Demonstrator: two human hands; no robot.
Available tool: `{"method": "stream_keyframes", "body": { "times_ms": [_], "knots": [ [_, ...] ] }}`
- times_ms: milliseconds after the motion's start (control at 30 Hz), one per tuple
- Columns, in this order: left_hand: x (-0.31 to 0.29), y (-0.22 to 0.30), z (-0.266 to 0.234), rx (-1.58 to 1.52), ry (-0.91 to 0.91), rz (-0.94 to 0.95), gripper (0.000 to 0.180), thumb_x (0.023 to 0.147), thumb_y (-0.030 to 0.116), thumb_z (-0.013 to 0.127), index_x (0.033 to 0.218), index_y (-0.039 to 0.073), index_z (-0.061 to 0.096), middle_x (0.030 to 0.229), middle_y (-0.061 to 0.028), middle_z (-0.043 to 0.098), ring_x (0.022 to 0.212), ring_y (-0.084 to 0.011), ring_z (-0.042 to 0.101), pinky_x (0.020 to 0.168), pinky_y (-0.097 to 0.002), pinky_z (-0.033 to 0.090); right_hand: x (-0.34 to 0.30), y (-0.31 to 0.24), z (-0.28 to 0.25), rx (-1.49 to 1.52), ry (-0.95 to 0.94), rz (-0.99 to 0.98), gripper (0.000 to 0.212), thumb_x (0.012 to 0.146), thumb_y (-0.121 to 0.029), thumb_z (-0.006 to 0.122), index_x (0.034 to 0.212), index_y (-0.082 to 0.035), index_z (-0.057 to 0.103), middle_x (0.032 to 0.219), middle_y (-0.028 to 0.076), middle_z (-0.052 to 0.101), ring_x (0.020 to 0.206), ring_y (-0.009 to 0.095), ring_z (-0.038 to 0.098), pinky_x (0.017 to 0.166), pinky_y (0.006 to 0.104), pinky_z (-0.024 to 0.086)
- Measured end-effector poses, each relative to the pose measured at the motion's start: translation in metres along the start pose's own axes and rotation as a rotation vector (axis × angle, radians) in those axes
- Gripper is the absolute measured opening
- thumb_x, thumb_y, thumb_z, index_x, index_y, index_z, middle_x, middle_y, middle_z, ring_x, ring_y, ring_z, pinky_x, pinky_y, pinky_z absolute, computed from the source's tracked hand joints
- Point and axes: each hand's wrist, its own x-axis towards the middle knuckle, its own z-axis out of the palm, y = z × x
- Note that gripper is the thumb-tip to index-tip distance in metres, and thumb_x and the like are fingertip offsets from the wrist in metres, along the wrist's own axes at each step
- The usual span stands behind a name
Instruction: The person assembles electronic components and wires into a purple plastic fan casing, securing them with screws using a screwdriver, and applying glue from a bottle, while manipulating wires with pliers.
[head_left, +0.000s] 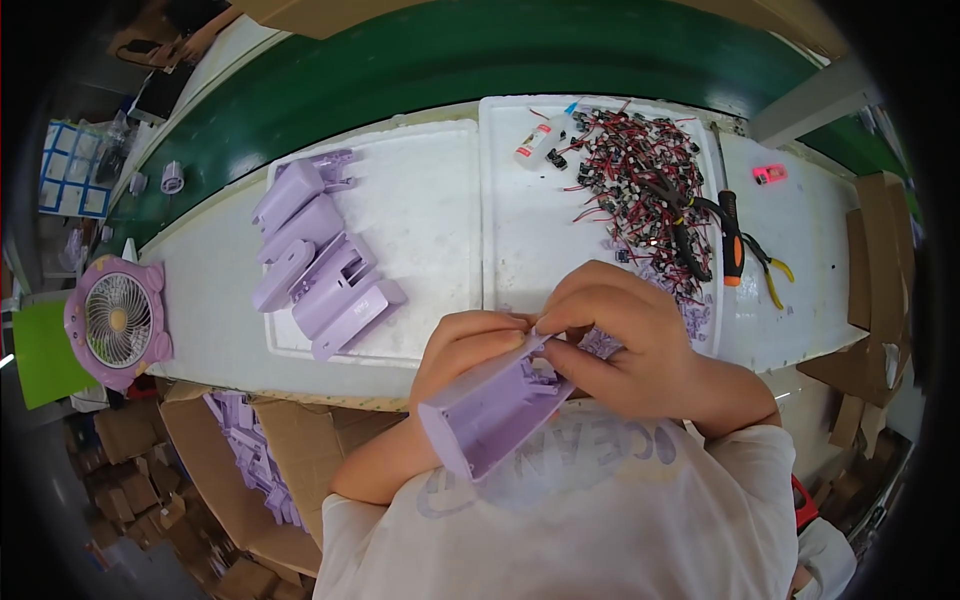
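White table: a left tray (430, 220) and a right tray (510, 250) are being carried side by side; a purple fan (118, 318) is being supported at the left end.
Left tray: purple housings (345, 310) are being borne in a loose row.
Right tray: a heap of wired connectors (635, 150) is being held, with a small bottle (535, 143) beside it.
Table's right end (815, 240): a yellow-handled tool (778, 268) and a small pink-red item (770, 175) are being carried.
Green surface (400, 75): a round pale piece (172, 177) is being supported.

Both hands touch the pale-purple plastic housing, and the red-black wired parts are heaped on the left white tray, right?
Wrong side: in the head view, the red-black wired parts are heaped on the right white tray. Left hand and right hand touch the pale-purple plastic housing.
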Motion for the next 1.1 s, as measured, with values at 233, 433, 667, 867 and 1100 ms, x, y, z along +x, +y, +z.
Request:
{"method": "stream_keyframes", "body": {
  "times_ms": [233, 433, 667, 867, 1100],
  "knots": [
    [-0.006, 0.006, -0.004, -0.238, -0.06, -0.261, 0.057, 0.067, 0.011, 0.079, 0.115, 0.0, 0.05, 0.11, -0.0137, 0.053, 0.099, -0.023, 0.056, 0.083, -0.0311, 0.047, 0.003, -0.004, -0.011, 0.061, -0.219, 0.322, 0.013, 0.068, 0.003, 0.068, 0.078, -0.001, 0.06, 0.071, 0.008, 0.059, 0.064, 0.015, 0.057, 0.055, 0.026, 0.044],
    [-0.01, 0.005, 0.001, -0.847, 0.086, -0.694, 0.046, 0.077, 0.012, 0.07, 0.116, -0.002, 0.048, 0.105, -0.0121, 0.06, 0.091, -0.0176, 0.059, 0.078, -0.0304, 0.048, 0.001, 0.011, -0.002, 0.357, -0.236, 0.652, 0.005, 0.076, -0.004, 0.065, 0.078, -0.002, 0.06, 0.068, 0.007, 0.058, 0.057, 0.015, 0.053, 0.052, 0.0274, 0.041],
    [-0.012, 0.004, -0.007, -0.878, 0.245, -0.777, 0.046, 0.083, 0.024, 0.063, 0.117, -0.002, 0.048, 0.101, -0.0105, 0.061, 0.079, -0.0137, 0.058, 0.059, -0.0242, 0.046, 0.046, 0.052, -0.026, -0.755, -0.041, -0.109, 0.011, 0.074, -0.005, 0.061, 0.085, -0.004, 0.06, 0.077, 0.009, 0.052, 0.067, 0.026, 0.057, 0.056, 0.0362, 0.046],
    [-0.015, 0.008, -0.004, -0.918, 0.281, -0.79, 0.049, 0.082, 0.028, 0.063, 0.118, -0.002, 0.048, 0.097, -0.0091, 0.061, 0.078, -0.0143, 0.058, 0.056, -0.0248, 0.044, 0.09, 0.086, -0.028, -1.081, -0.123, -0.166, 0.024, 0.068, -0.001, 0.057, 0.092, -0.003, 0.061, 0.089, 0.012, 0.049, 0.081, 0.027, 0.055, 0.069, 0.0369, 0.047],
    [-0.012, 0.013, -0.012, -0.965, 0.327, -0.778, 0.054, 0.084, 0.037, 0.061, 0.118, -0.002, 0.048, 0.094, -0.0099, 0.062, 0.074, -0.0146, 0.058, 0.055, -0.024, 0.043, 0.098, 0.085, -0.037, -1.194, -0.23, -0.107, 0.016, 0.075, -0.016, 0.06, 0.085, -0.003, 0.058, 0.087, 0.011, 0.053, 0.078, 0.028, 0.057, 0.067, 0.0378, 0.048]
  ]
}}
